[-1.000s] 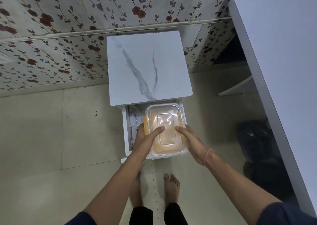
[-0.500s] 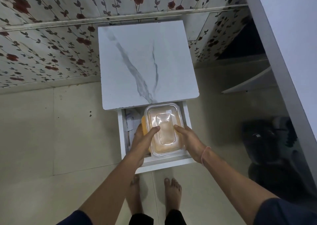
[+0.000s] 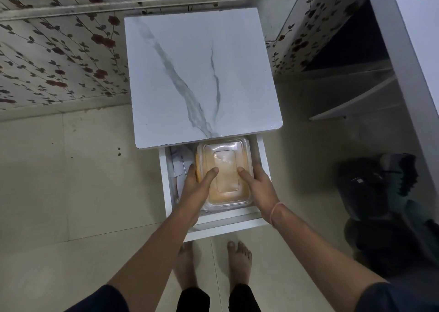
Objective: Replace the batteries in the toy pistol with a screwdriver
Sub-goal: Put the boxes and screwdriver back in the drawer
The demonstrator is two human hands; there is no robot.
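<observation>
An orange plastic box with a clear lid [image 3: 224, 169] sits inside the open white drawer [image 3: 221, 227] of a small marble-topped cabinet [image 3: 202, 74]. My left hand [image 3: 198, 188] grips the box's left side, thumb on the lid. On the right side my right hand [image 3: 259, 185] holds it the same way. The box's contents are hidden by the cloudy lid. No toy pistol, batteries or screwdriver can be made out.
Papers and a thin metal rod [image 3: 183, 166] lie in the drawer's left part. A white table edge [image 3: 411, 57] runs along the right. A dark bag [image 3: 380, 193] rests on the tiled floor at the right. My bare feet [image 3: 213, 264] stand below the drawer.
The box has gone down and further into the drawer, its far end now under the cabinet top. Both hands stay on its sides. The view has moved closer.
</observation>
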